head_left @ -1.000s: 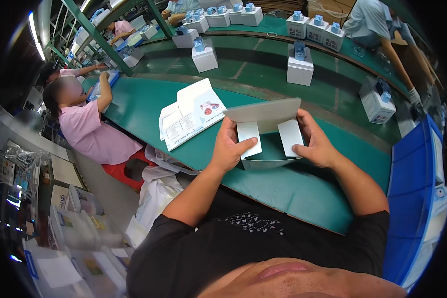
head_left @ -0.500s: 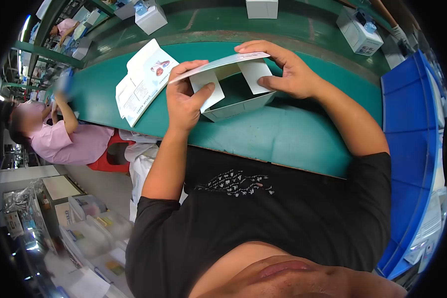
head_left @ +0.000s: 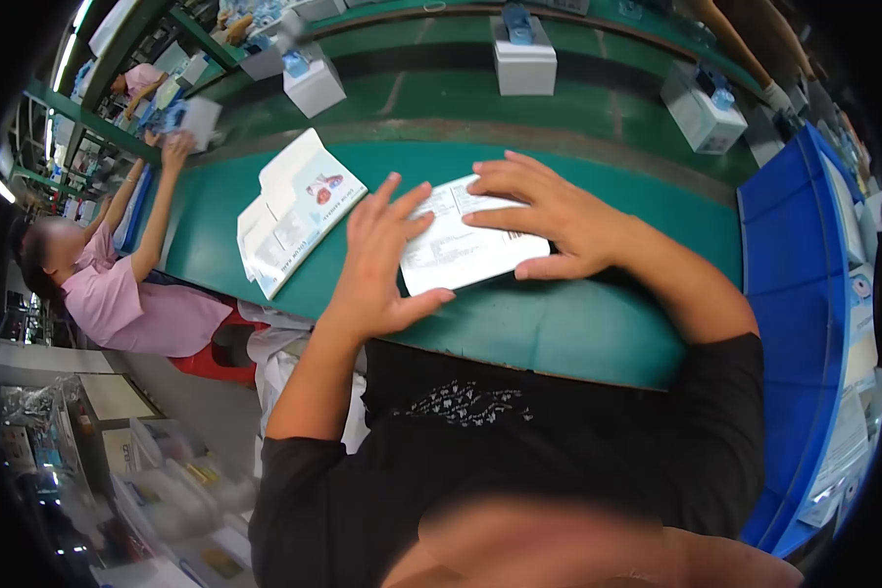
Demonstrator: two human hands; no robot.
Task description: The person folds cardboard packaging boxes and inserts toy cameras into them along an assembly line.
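A small white carton (head_left: 465, 250) with printed text and a barcode on its upper face rests on the green work table (head_left: 598, 323), its top shut. My left hand (head_left: 374, 263) lies along its left side, fingers spread and the thumb at the near edge. From the right, my right hand (head_left: 568, 223) reaches over the printed face with fingers apart, its thumb by the near right corner. Both hands touch the carton without wrapping round it. To the left lie flattened cartons (head_left: 309, 211) with a coloured picture on them.
Beyond the table runs a green conveyor (head_left: 421, 103) carrying white boxes (head_left: 524, 67) with blue items on top. A blue bin (head_left: 789, 284) holding printed papers stands at the right. At the left, a person in a pink shirt (head_left: 137, 309) sits on a red stool and reaches toward a white box.
The carton was open with side flaps showing; now its top is closed and faces up. My fingers have spread from pinching the flaps. Boxes beyond have shifted, and the other person's arms reach farther.
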